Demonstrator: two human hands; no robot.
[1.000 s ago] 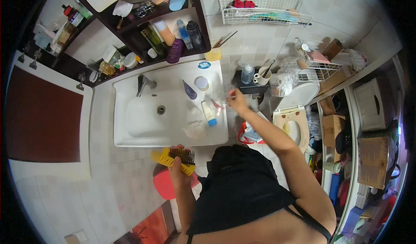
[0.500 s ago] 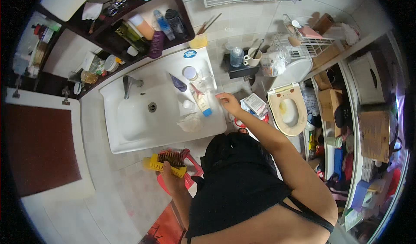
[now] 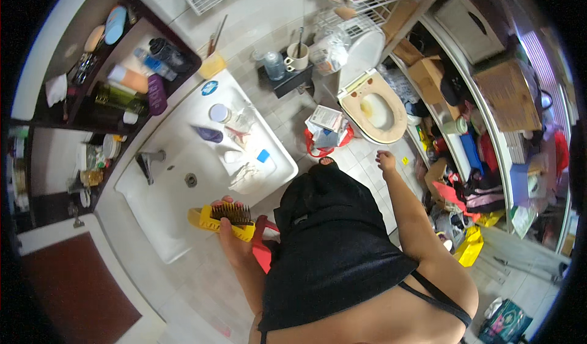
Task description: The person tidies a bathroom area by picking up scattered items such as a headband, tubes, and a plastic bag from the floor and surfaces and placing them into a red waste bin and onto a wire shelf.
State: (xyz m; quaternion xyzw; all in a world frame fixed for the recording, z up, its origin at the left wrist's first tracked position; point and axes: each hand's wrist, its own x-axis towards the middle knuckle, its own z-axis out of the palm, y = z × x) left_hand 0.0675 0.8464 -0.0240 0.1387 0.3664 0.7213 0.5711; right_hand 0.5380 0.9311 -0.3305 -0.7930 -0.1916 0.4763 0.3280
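Observation:
My left hand (image 3: 231, 229) is closed around a yellow plastic piece with slots (image 3: 202, 220) and a hairbrush with dark bristles (image 3: 231, 212), the bristles facing up. It is beside the near edge of the white sink (image 3: 165, 246). My right hand (image 3: 384, 160) hangs over the floor below the toilet, fingers loosely bent and apart, with nothing seen in it. On the sink's right ledge are a purple tube (image 3: 210, 134), a jar with a pale lid (image 3: 219, 113), a blue-capped tube (image 3: 263, 155) and a crumpled white piece (image 3: 246, 179).
A toilet (image 3: 374, 108) with its lid raised stands ahead. A red bag (image 3: 329, 137) holding boxes and papers sits beside it. Crowded shelves (image 3: 489, 154) line the right side. A dark cabinet (image 3: 131, 53) stands at the left, and a red stool (image 3: 263, 246) is by my left arm.
My right hand has moved away from the sink ledge, to the right and down. The view has turned rightward. My left hand still grips the hairbrush and yellow piece.

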